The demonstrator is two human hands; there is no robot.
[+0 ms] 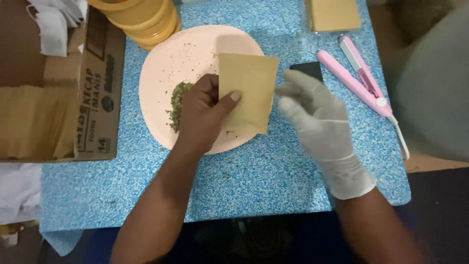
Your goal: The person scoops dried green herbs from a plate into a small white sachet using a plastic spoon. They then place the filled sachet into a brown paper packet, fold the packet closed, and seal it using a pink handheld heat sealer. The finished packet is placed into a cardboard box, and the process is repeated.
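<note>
Here, left hand (202, 115) pinching paper pouch (246, 90) — over pink plate (193, 58), herbs (176, 105)

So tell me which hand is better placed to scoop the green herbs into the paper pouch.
Right: the gloved right hand is free beside the pouch; the left hand already holds it over the herbs.

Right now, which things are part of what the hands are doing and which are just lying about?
In use:
left hand
right hand, gloved
paper pouch
pink plate
green flakes

Lying about:
pink sealer
cardboard box
pouch stack
yellow tubs
</note>
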